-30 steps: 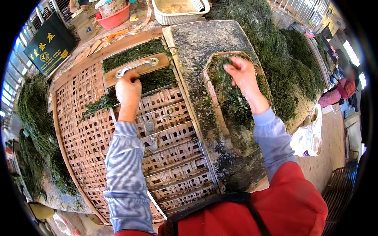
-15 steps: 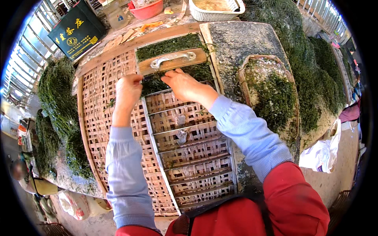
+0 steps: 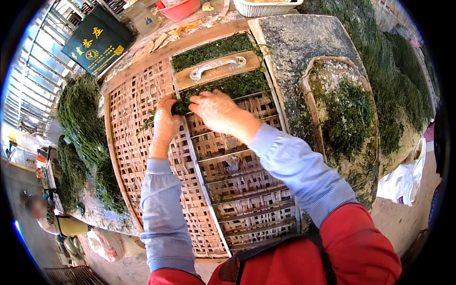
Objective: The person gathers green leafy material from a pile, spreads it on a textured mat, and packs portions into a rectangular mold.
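A metal frame [image 3: 197, 156] with several crosswise slots lies on a woven bamboo tray [image 3: 137, 114]. Dark green, stringy plant strands [image 3: 237, 85] fill its two far slots, and a wooden block with a metal handle [image 3: 218, 68] rests between them. My left hand [image 3: 166, 124] is at the frame's left rail, fingers curled against a dark clump of the strands. Close beside it, my right hand [image 3: 216, 111] reaches over the second slot's near edge, its bent fingertips pressed into the strands. A few loose strands stick out left of my left hand.
To the right, a dark board [image 3: 304, 40] bears a rimmed scoop-like tray [image 3: 308, 90] of chopped green strands. Plant heaps [image 3: 78, 114] lie on both sides. Behind stand a dark green box [image 3: 97, 40], a red basin [image 3: 180, 8] and a white basket [image 3: 266, 8].
Both hands have moved nearer to me, from beside the handled block to the second slot's near left corner. The strands there are bunched between them. The whole view has shifted slightly.
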The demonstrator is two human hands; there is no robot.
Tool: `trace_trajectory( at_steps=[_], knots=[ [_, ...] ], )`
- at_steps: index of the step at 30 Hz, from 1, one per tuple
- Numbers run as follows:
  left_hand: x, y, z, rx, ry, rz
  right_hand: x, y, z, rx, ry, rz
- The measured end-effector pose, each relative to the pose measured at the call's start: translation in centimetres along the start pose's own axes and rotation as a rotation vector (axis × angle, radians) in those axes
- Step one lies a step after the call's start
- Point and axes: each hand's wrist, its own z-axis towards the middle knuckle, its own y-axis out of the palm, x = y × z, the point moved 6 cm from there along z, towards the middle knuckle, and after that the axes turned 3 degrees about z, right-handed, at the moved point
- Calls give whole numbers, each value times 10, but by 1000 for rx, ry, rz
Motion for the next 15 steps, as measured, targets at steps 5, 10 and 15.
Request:
trace_trajectory(
  at_steps=[5, 10, 15],
  knots=[
    [30, -12, 33, -221, -120, 93, -1, 1, -9, 42, 98, 127],
    [112, 0, 62, -322, 201, 108, -4, 8, -3, 48, 130, 218],
    [105, -36, 56, -19, 30, -570, 4, 6, -13, 20, 148, 139]
  ],
)
